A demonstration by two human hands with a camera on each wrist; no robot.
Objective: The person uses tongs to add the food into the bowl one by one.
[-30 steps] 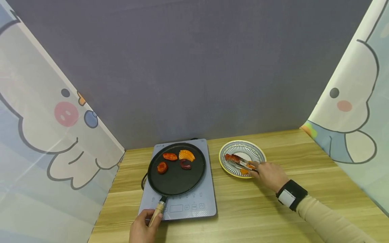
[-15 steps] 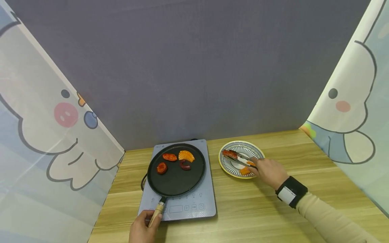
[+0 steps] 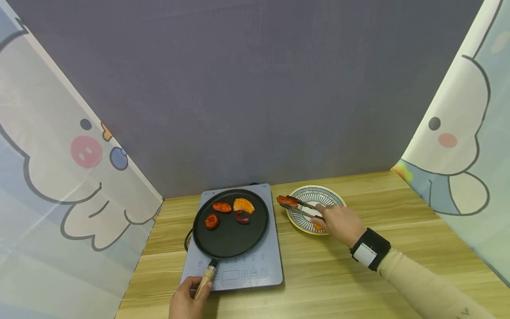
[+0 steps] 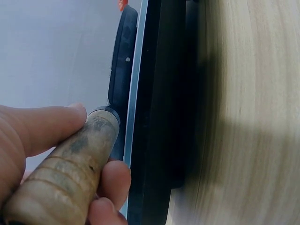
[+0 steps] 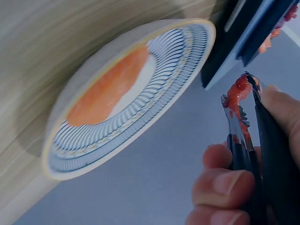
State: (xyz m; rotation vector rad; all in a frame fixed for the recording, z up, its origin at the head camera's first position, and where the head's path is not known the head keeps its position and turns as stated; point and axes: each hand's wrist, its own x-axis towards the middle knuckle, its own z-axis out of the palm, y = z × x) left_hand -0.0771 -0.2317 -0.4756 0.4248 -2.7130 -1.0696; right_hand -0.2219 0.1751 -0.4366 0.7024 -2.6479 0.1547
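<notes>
My left hand (image 3: 188, 297) grips the wooden handle (image 4: 61, 173) of a flat black frying pan (image 3: 231, 241), which sits on an induction cooker (image 3: 260, 266). With my right hand (image 3: 341, 223) I hold black-handled tongs (image 5: 246, 159), their tips pinching a reddish-brown piece of food (image 3: 287, 201), perhaps a sausage. That piece hangs above the left rim of a patterned plate (image 3: 336, 199). An orange slice of food (image 5: 110, 89) lies on the plate. In the pan are a red oblong piece (image 3: 222, 207), an orange fan-shaped piece (image 3: 243, 204), a round red piece (image 3: 212, 221) and a dark curled piece (image 3: 242, 217).
Wooden tabletop (image 3: 318, 274) surrounds the cooker and plate. A grey panel (image 3: 255, 97) stands behind, with cartoon-printed panels (image 3: 59, 177) at both sides. A black cord (image 3: 187, 239) loops beside the cooker's left edge.
My right hand has lifted the tongs with the reddish-brown piece from the plate and moved them left to its rim. My left hand stays on the pan handle.
</notes>
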